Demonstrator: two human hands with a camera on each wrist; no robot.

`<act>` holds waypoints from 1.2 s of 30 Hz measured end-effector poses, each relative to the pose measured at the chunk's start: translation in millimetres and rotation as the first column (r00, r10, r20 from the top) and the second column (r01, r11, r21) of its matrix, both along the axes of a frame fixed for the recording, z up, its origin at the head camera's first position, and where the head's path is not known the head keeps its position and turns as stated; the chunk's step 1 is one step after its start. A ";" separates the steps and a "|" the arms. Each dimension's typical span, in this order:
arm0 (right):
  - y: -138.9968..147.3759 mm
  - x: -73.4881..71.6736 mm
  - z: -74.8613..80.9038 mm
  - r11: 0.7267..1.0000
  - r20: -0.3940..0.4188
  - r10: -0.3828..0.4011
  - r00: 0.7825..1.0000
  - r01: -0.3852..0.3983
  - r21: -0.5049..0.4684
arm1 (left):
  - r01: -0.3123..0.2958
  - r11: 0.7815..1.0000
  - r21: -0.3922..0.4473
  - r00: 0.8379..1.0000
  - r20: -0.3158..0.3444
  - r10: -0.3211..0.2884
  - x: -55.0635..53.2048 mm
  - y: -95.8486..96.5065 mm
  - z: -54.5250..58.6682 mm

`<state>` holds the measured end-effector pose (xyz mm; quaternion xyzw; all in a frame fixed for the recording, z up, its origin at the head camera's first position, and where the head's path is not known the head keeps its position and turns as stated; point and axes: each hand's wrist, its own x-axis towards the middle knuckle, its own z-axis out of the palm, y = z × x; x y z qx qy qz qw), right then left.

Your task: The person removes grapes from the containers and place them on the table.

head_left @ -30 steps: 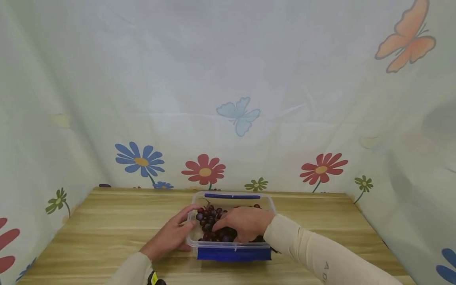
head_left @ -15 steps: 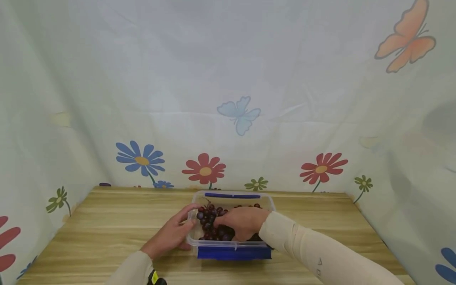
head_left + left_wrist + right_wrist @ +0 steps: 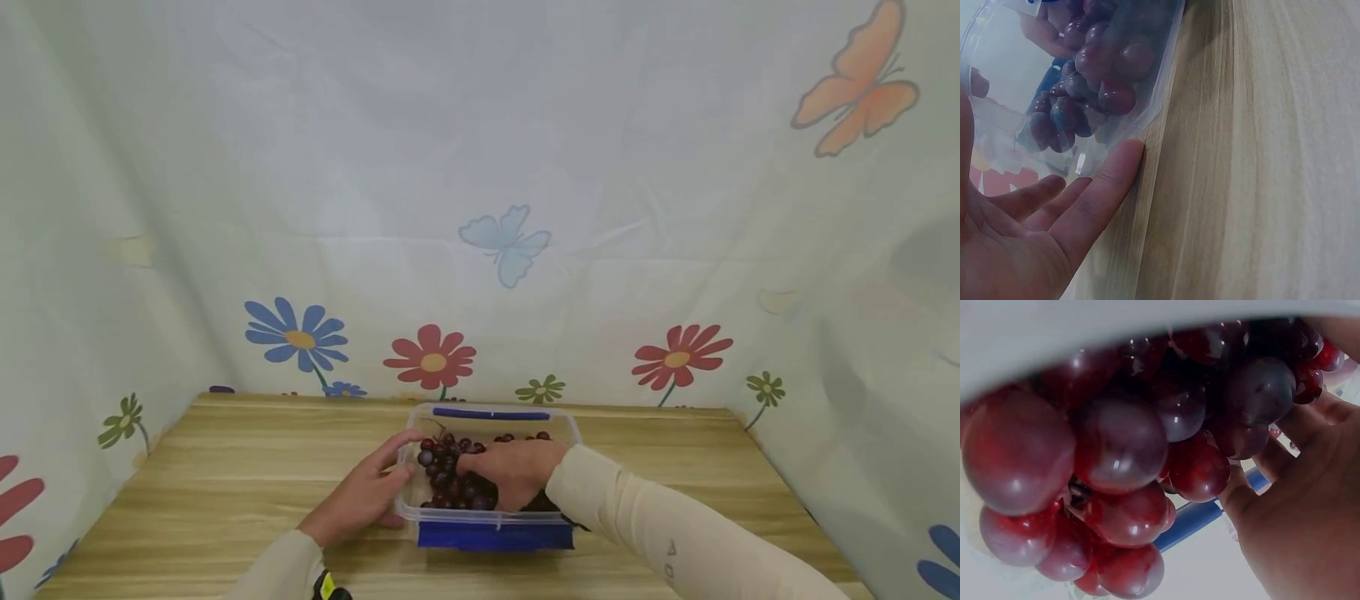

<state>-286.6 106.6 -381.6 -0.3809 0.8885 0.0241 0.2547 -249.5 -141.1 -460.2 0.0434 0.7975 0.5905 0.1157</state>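
Note:
A clear plastic container (image 3: 408, 510) with blue clips stands on the table, and dark red grapes (image 3: 442, 467) fill much of it. My left hand (image 3: 363, 492) rests against the container's left wall, index finger near the rim. In the left wrist view its fairly straight fingers (image 3: 1094, 203) touch the outside of the clear wall, with grapes showing through. My right hand (image 3: 517, 468) reaches down into the container and holds a bunch of grapes. The right wrist view shows its fingers (image 3: 1288, 437) going in behind the grapes (image 3: 1122, 444); their tips are hidden.
The wood-grain table (image 3: 285, 450) extends to both sides of the container. A pale curtain (image 3: 360, 167) printed with flowers and butterflies encloses it at the back and sides. One blue clip (image 3: 495, 535) hangs down at the container's front.
Within the container my right hand has shifted slightly, its thumb drawing a little to the right among the grapes. The left hand keeps its place at the wall.

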 end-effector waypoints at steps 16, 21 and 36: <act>2.2 -0.7 0.3 0.992 -0.082 0.080 0.993 -0.087 -0.091 | -0.001 1.000 0.020 1.000 0.001 0.001 0.3 -1.5 -4.7; 3.2 -3.5 1.8 0.984 -0.079 0.085 0.993 -0.096 -0.151 | -0.004 1.000 0.010 1.000 0.008 0.004 1.0 -1.0 -1.5; 10.5 1.3 18.6 0.960 -0.150 0.073 0.986 -0.110 -0.258 | 0.028 0.999 0.024 0.999 0.018 -0.028 -2.1 -3.3 -3.4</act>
